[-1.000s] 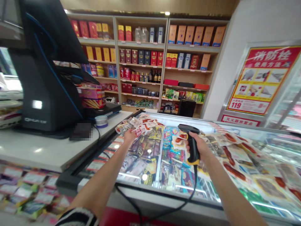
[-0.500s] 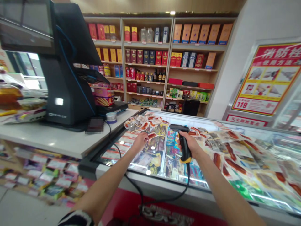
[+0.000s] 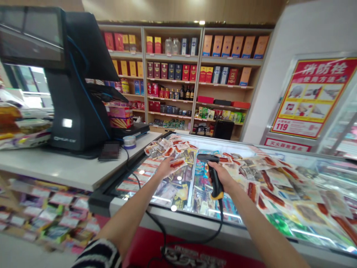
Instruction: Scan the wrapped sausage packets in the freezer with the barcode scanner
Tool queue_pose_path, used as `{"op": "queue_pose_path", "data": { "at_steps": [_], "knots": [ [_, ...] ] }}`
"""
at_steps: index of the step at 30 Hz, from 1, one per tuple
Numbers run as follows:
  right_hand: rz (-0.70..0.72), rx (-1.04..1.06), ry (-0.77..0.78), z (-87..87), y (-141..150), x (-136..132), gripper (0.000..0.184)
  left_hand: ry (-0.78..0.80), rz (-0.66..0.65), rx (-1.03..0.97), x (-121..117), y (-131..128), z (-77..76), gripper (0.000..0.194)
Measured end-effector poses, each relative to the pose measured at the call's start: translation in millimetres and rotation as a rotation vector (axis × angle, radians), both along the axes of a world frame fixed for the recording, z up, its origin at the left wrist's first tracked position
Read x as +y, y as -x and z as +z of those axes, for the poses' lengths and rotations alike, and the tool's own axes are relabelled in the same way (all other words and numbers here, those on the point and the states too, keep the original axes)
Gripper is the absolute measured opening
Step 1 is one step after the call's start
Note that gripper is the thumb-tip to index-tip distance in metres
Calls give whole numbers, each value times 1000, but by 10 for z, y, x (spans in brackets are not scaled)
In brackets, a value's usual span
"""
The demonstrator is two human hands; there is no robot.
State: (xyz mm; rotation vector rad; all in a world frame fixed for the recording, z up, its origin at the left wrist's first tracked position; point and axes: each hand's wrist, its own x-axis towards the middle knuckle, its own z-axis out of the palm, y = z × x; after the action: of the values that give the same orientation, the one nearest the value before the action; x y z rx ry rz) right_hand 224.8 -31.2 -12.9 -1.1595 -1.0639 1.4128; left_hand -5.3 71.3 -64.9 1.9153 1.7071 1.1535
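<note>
My right hand is wrapped round the grip of a black and yellow barcode scanner, its head pointing left over the glass top of a freezer. From its base a black cable hangs down in a loop. My left hand is closed on the near end of a clear packet with a reddish sausage. Beyond that hand lies a pile of similar sausage packets. More sausage packets are spread over the glass to the right of the scanner.
To the left, a white counter carries a black checkout terminal and a round tub. The freezer edge runs along the front. Shelves of boxes stand behind, and a red poster hangs on the right wall.
The sausage packet in my left hand has turned flatter and shows more fully. The scanner is slightly lower and further left in view, while the whole view has shifted a little.
</note>
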Motion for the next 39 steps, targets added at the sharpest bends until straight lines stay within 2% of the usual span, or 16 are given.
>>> {"op": "queue_pose_path", "data": {
  "at_steps": [3,8,15,20,25,30,36,39],
  "knots": [
    [30,-10,2,-22,62,-30,23,14,-28,-63,-13,-5,51,39],
    [76,4,25,-27,196,-68,24,21,-3,-145,-42,11,114,46],
    [122,-25,55,23,271,-76,26,-16,-58,-121,1,45,130,43],
    [180,-38,67,62,220,-87,25,-81,-157,-25,99,113,167,47],
    [219,-64,76,49,195,-105,24,-105,-198,51,162,116,203,46],
    [186,-57,68,62,141,-110,23,-109,-205,85,156,56,244,44],
    [183,3,71,141,-51,-88,25,-89,-197,73,209,-19,300,49],
    [135,29,49,199,-162,-70,24,-82,-202,37,235,-112,357,51]
  ]
}}
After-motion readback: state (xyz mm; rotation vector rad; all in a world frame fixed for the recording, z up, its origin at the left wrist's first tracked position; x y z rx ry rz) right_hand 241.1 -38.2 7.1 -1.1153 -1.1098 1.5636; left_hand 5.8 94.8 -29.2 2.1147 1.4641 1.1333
